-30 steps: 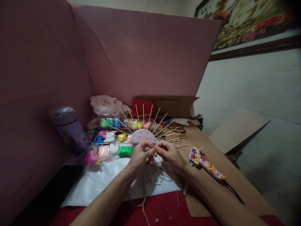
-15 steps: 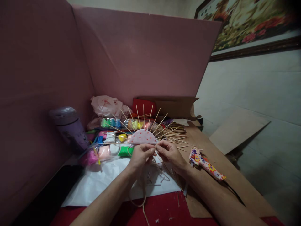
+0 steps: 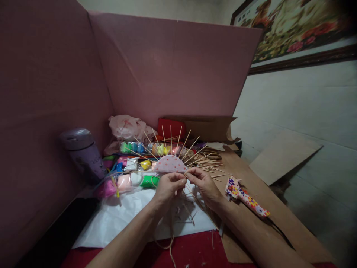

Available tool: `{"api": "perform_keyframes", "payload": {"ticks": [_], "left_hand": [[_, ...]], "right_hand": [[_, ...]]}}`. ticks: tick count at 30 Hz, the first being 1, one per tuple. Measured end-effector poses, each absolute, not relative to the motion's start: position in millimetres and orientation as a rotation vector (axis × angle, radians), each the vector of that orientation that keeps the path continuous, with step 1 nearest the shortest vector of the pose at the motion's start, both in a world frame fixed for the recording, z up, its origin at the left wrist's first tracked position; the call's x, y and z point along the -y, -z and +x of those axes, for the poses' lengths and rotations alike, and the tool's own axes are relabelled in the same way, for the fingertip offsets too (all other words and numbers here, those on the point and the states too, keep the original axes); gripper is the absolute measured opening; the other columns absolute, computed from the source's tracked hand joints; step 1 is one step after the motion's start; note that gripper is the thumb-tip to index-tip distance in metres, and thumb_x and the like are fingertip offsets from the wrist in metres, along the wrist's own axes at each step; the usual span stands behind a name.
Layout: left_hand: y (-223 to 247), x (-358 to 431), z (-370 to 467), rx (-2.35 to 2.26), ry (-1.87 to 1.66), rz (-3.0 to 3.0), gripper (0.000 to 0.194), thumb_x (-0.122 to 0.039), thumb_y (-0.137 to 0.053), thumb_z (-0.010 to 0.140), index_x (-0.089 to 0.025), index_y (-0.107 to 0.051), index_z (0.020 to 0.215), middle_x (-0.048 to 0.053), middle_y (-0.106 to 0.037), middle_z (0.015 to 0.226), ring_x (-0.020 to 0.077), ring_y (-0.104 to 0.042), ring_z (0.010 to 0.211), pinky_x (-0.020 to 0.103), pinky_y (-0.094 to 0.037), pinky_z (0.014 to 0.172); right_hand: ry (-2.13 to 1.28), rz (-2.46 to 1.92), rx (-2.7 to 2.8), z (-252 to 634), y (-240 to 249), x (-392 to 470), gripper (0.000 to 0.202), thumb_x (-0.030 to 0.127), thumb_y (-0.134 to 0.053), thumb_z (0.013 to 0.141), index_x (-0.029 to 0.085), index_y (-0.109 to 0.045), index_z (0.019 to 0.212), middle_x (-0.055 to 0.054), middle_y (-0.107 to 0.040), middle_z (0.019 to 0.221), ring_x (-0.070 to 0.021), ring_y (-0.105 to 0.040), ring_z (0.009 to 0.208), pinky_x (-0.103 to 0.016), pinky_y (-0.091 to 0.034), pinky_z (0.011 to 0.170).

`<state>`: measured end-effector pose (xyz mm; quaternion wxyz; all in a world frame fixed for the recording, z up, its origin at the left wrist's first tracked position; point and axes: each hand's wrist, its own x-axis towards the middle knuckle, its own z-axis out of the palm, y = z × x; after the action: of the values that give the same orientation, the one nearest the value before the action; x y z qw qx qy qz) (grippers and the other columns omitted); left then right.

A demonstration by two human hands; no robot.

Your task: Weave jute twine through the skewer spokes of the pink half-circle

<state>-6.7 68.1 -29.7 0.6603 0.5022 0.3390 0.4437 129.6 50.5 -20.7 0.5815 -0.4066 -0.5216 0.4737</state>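
Note:
A half-round disc point(image 3: 170, 164) covered in pale pink, dotted fabric stands in front of me, with several thin wooden sticks point(image 3: 170, 136) fanning out from its curved edge. Just below the disc's right corner, my left hand point(image 3: 171, 186) is closed in a pinch. Jute twine point(image 3: 171, 238) hangs from under it down past the paper's front edge. My right hand point(image 3: 202, 184) meets it fingertip to fingertip, also pinching at the twine. The short bit between the fingertips is mostly hidden.
Packets of coloured clay point(image 3: 150, 181) lie on the left beside a purple bottle point(image 3: 86, 156). White paper point(image 3: 111, 223) covers the red cloth. On cardboard point(image 3: 290, 230) at the right rests a flower-patterned glue gun point(image 3: 247, 197) with a cord. Loose sticks point(image 3: 209, 163) and scissors point(image 3: 213, 155) lie behind my right hand.
The view has shifted very slightly. My fingertips have shifted a little at the disc's right corner, both hands staying pinched together there. The disc and sticks keep their position.

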Motion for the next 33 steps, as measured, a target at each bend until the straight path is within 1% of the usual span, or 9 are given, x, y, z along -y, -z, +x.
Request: {"api": "perform_keyframes", "payload": {"ticks": [4, 7, 9, 12, 15, 18, 22, 27, 33], "left_hand": [[28, -67, -6, -0.794, -1.032, 1.13, 0.025, -0.033, -0.07, 0.065, -0.012, -0.058, 0.067, -0.005, -0.048, 0.049, 0.0035, -0.037, 0.039, 0.018, -0.024, 0.04], [25, -64, -4, -0.801, -1.049, 1.075, 0.025, -0.032, -0.071, 0.063, -0.013, -0.055, 0.066, -0.006, -0.048, 0.047, 0.0032, -0.037, 0.037, 0.017, -0.024, 0.038], [23, -61, -3, -0.774, -1.033, 1.029, 0.024, -0.031, -0.07, 0.064, -0.014, -0.053, 0.066, -0.007, -0.047, 0.042, 0.0036, -0.037, 0.033, 0.016, -0.023, 0.036], [21, -59, -1, -0.712, -1.018, 0.995, 0.023, -0.03, -0.069, 0.064, -0.015, -0.052, 0.066, -0.006, -0.048, 0.039, 0.0042, -0.039, 0.031, 0.015, -0.024, 0.034], [21, -59, -1, -0.659, -1.021, 0.997, 0.026, -0.031, -0.07, 0.063, -0.013, -0.053, 0.067, -0.001, -0.059, 0.053, 0.0054, -0.047, 0.037, 0.016, -0.032, 0.036], [21, -60, -1, -0.701, -1.022, 1.034, 0.03, -0.034, -0.072, 0.063, -0.011, -0.054, 0.07, 0.003, -0.063, 0.065, 0.0083, -0.055, 0.045, 0.018, -0.042, 0.042], [23, -61, -1, -0.762, -1.01, 1.085, 0.031, -0.037, -0.07, 0.065, -0.01, -0.056, 0.07, 0.004, -0.064, 0.064, 0.0101, -0.058, 0.048, 0.022, -0.049, 0.049], [22, -60, 1, -0.776, -1.008, 1.112, 0.032, -0.041, -0.066, 0.067, -0.012, -0.054, 0.069, 0.002, -0.062, 0.059, 0.0116, -0.058, 0.045, 0.024, -0.049, 0.046], [20, -61, 1, -0.798, -1.0, 1.135, 0.034, -0.045, -0.063, 0.068, -0.013, -0.053, 0.064, 0.001, -0.059, 0.051, 0.0107, -0.055, 0.039, 0.021, -0.045, 0.039]], "right_hand": [[-1.164, -0.936, 1.172, 130, 24, -51, 0.018, 0.034, -0.066, 0.069, 0.017, -0.061, 0.071, 0.002, -0.051, 0.064, -0.0105, -0.041, 0.06, -0.023, -0.034, 0.059], [-1.162, -0.922, 1.178, 128, 25, -52, 0.018, 0.033, -0.064, 0.07, 0.016, -0.06, 0.07, 0.002, -0.053, 0.065, -0.0112, -0.044, 0.063, -0.024, -0.035, 0.062], [-1.131, -0.931, 1.201, 127, 25, -51, 0.018, 0.033, -0.064, 0.07, 0.016, -0.06, 0.07, 0.002, -0.054, 0.065, -0.0116, -0.046, 0.063, -0.025, -0.036, 0.062], [-1.099, -0.938, 1.229, 126, 24, -50, 0.018, 0.034, -0.063, 0.071, 0.017, -0.058, 0.07, 0.003, -0.051, 0.061, -0.0111, -0.046, 0.059, -0.025, -0.037, 0.06], [-1.183, -0.92, 1.223, 126, 23, -49, 0.02, 0.038, -0.06, 0.074, 0.018, -0.056, 0.072, 0.004, -0.051, 0.058, -0.0106, -0.047, 0.052, -0.024, -0.037, 0.054], [-1.221, -0.906, 1.193, 126, 22, -49, 0.02, 0.038, -0.06, 0.073, 0.019, -0.055, 0.072, 0.004, -0.051, 0.057, -0.0098, -0.045, 0.048, -0.023, -0.036, 0.049], [-1.187, -0.917, 1.154, 126, 21, -49, 0.019, 0.034, -0.063, 0.07, 0.018, -0.054, 0.067, 0.005, -0.05, 0.054, -0.0091, -0.044, 0.048, -0.022, -0.036, 0.048], [-1.205, -0.902, 1.145, 126, 21, -49, 0.018, 0.035, -0.064, 0.07, 0.019, -0.054, 0.068, 0.005, -0.049, 0.054, -0.0091, -0.043, 0.046, -0.023, -0.036, 0.045], [-1.291, -0.844, 1.155, 122, 20, -45, 0.02, 0.039, -0.06, 0.072, 0.022, -0.05, 0.072, 0.005, -0.05, 0.051, -0.0108, -0.045, 0.041, -0.025, -0.037, 0.042]]}}
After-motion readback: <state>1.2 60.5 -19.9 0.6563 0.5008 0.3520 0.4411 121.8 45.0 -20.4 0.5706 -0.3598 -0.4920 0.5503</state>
